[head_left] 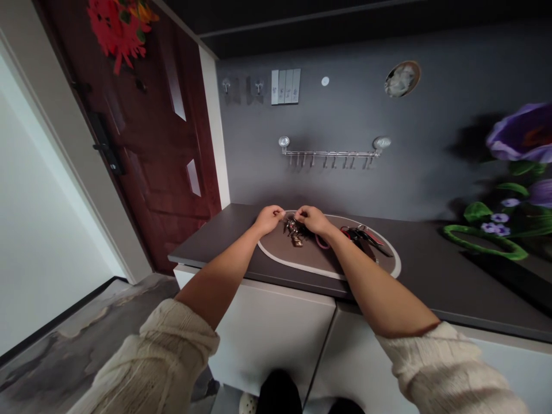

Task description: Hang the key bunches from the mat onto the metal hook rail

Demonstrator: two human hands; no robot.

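A bunch of keys is between my two hands, over the left part of an oval brown mat with a pale rim. My left hand is closed in a pinch at the left upper edge of the bunch. From the other side, my right hand pinches it near the top. Whether the lower keys rest on the mat I cannot tell. Close to my right wrist lies a pink ring-shaped thing, partly covered. Scissors and other dark-handled items lie on the mat's right side.
The mat lies on a dark countertop above white cabinets. A clear hook rail is fixed to the grey wall behind. Purple artificial flowers stand at the right. At the left is a dark red door.
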